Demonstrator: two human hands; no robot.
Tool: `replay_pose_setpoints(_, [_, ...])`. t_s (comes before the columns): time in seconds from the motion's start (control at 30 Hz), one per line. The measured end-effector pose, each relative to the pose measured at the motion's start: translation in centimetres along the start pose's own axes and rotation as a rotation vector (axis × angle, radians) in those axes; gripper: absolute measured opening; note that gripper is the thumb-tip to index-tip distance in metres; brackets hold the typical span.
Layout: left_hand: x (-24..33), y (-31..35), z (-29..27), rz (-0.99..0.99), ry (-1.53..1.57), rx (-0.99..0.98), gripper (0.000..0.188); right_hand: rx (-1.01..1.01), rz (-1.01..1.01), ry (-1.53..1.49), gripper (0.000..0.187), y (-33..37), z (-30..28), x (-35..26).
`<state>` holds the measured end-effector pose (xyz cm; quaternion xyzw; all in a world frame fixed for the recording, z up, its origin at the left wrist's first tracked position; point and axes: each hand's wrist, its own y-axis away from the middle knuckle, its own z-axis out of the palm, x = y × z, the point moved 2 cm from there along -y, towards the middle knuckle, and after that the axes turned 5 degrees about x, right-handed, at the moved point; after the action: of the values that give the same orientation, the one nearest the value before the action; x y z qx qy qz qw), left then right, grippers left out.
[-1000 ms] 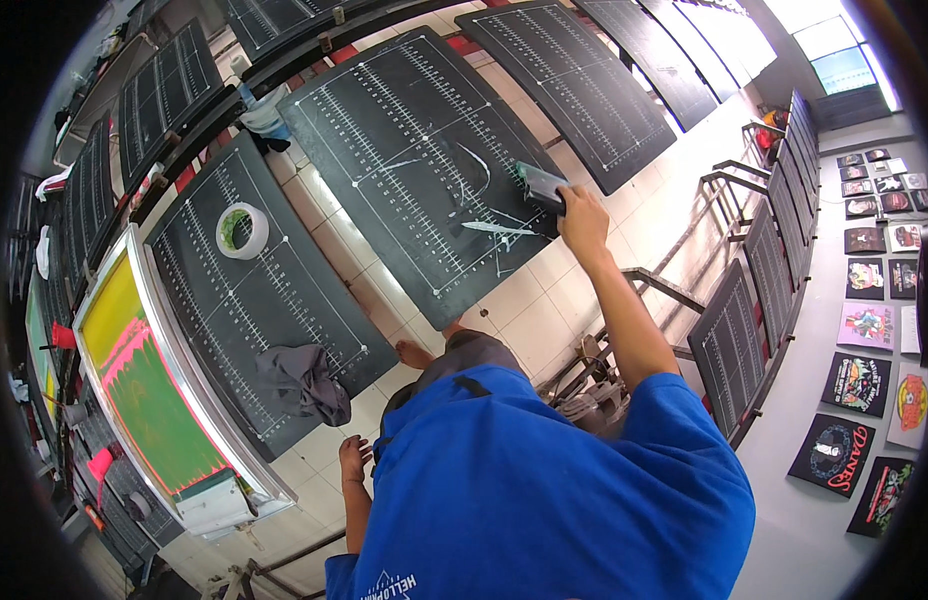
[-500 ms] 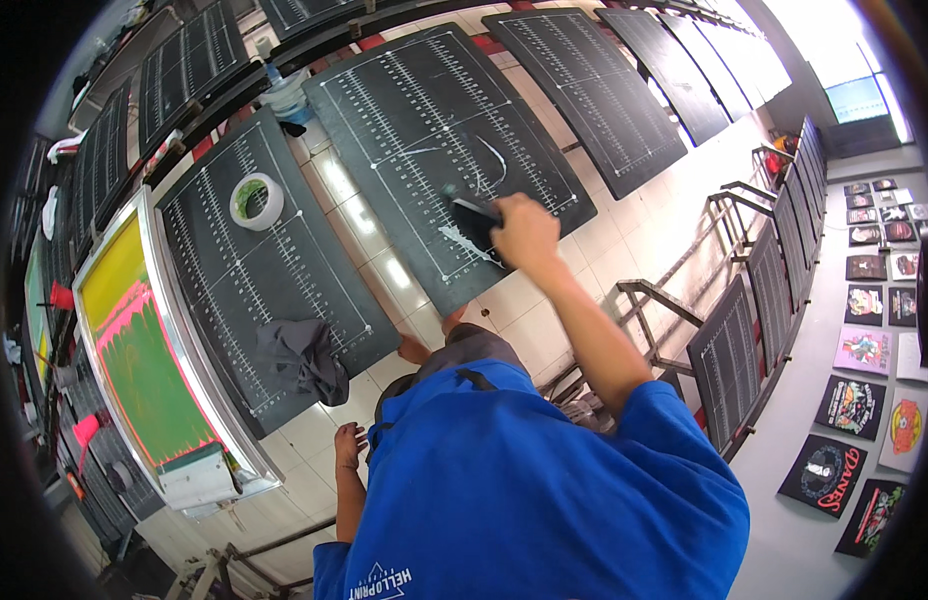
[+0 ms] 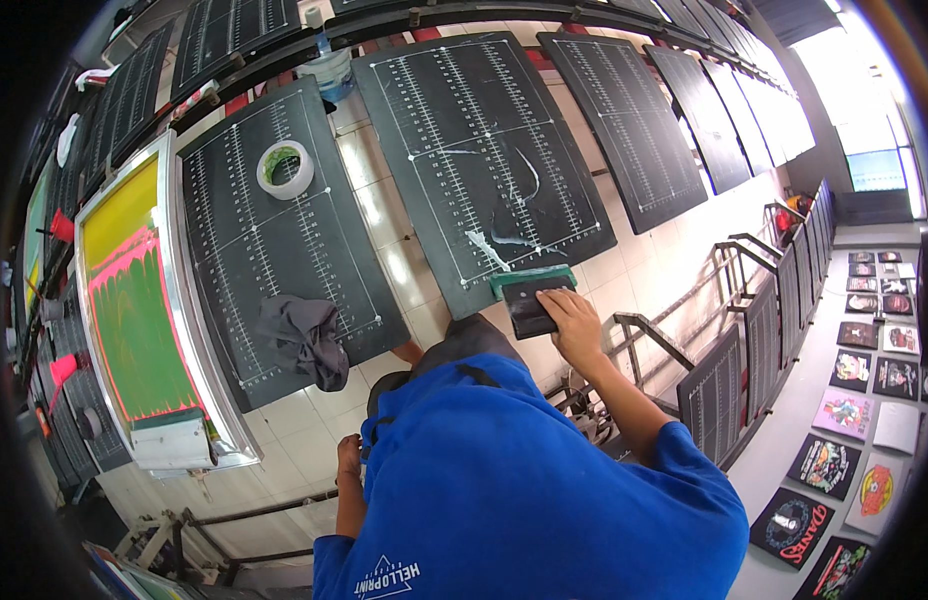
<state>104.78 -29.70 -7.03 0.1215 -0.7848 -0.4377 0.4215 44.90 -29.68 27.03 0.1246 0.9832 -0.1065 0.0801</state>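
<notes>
My right hand [image 3: 574, 318] grips a squeegee [image 3: 532, 305] with a black handle and a green blade. The blade is over the near edge of a black printing board [image 3: 409, 130] marked with white rulers and grid lines. A patch of white paste [image 3: 484, 248] lies on that board just beyond the blade, with thin curved white streaks farther up. Down at my left side hangs my left hand [image 3: 350, 456], apart from everything, its fingers loosely bent with nothing visible in them.
On the board to the left [image 3: 214, 190] sit a roll of tape [image 3: 285, 170] and a crumpled dark cloth [image 3: 306, 340]. Further left is a metal-framed screen [image 3: 169, 300] with a squeegee resting on it. More boards [image 3: 624, 120] stand to the right, and a clear tub [image 3: 329, 72] is behind.
My right hand has drawn the squeegee from the middle of the board back toward me, to its near edge. The white paste is spread differently. My left hand still hangs at my side.
</notes>
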Motion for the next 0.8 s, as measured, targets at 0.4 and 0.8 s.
replay_pose_setpoints(0.4, [15.7, 4.1, 3.5, -0.259, 0.430, 0.227, 0.027, 0.175, -0.112, 0.015, 0.045, -30.2, 6.1, 7.2])
replay_pose_setpoints(0.8, [13.9, 9.5, 12.9, -0.360, 0.324, 0.211, 0.025, -0.023, -0.154, -0.085, 0.069, -9.8, 1.3, 10.1])
